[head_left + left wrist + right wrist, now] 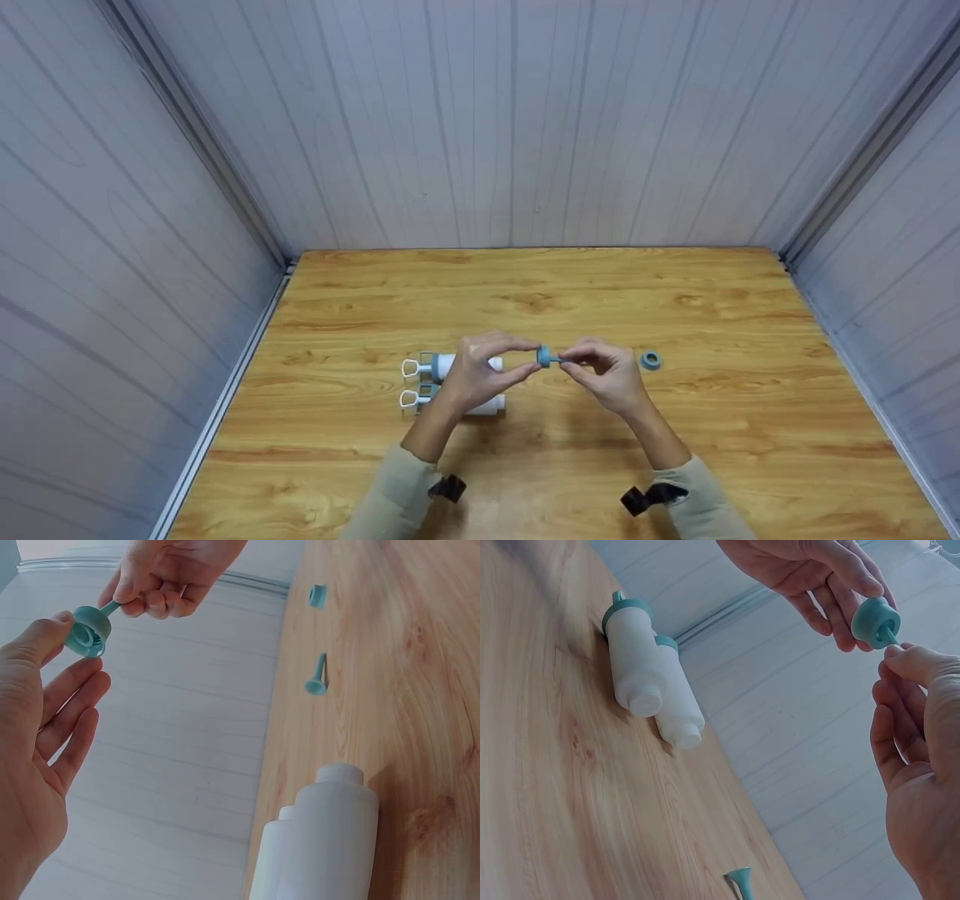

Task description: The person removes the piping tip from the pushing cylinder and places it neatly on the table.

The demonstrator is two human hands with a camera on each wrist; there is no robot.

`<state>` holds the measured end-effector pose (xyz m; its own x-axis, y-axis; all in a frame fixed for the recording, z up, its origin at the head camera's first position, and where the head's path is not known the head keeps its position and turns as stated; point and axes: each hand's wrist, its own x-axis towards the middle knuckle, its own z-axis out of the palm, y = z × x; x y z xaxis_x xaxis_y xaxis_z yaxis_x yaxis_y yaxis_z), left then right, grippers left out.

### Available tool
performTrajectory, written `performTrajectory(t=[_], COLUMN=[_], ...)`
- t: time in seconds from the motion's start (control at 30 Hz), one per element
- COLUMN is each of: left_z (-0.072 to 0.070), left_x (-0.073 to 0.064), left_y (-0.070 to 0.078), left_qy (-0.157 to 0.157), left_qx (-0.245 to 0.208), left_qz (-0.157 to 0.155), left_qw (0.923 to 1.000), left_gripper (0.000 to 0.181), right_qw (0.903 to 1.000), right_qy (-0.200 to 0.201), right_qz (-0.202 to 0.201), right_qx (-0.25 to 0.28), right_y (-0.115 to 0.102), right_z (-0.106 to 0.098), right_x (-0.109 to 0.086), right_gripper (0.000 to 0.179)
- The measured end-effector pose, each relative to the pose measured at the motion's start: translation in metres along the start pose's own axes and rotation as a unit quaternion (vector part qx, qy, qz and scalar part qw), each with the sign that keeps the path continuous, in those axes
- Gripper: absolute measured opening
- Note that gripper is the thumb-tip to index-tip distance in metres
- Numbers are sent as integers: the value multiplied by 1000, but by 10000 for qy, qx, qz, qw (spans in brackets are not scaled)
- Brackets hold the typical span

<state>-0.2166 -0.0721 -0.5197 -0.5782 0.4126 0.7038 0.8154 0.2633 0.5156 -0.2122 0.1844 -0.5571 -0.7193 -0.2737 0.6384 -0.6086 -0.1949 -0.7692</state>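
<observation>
Over the table, my left hand (480,371) pinches a round teal cap (544,356) between thumb and fingertips, its other fingers loosely spread. My right hand (609,379) faces it and pinches a thin teal stem (110,607) that sticks out of the cap's other side. In the right wrist view the cap (874,619) shows a hollow end with the stem standing in it. A teal ring-shaped cap (650,361) lies on the table right of the right hand. A loose funnel-ended teal nozzle (317,678) lies nearer the bottles; the right hand hides it in the head view.
Two white bottles (636,660) with teal collars lie side by side on the wooden table (360,465), partly behind the left hand. White looped handles (410,368) stick out of their left ends. Pale panel walls (480,135) enclose the table at the back and sides.
</observation>
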Motion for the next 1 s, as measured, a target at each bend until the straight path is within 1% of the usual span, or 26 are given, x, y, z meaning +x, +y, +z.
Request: performTrajectory(t=[0.13,0.33,0.53,0.77,1.0], left_z=[1,1,1,2,0], left_x=[-1,-1,0,-1,-1], left_y=[0,1,2,1,3], left_qy=[-7,-4,29,15,-73], left_qx=[-5,-56,-128,-241,-223], left_qz=[-78,-111,-149,-272,-463], left_qw=[10000,9999,9998,9993,9987], left_gripper=[23,23,23,23,24], right_qw=[10000,9999,9999,9998,9997], right_qy=[34,53,94,119,167], right_qz=[-39,-125,-81,-130,-178], right_qx=[78,4,-91,-33,13], right_y=[1,1,-1,-1,-1], right_z=[1,4,6,8,10], right_x=[0,1,2,4,5], right_gripper=[26,27,25,26,27])
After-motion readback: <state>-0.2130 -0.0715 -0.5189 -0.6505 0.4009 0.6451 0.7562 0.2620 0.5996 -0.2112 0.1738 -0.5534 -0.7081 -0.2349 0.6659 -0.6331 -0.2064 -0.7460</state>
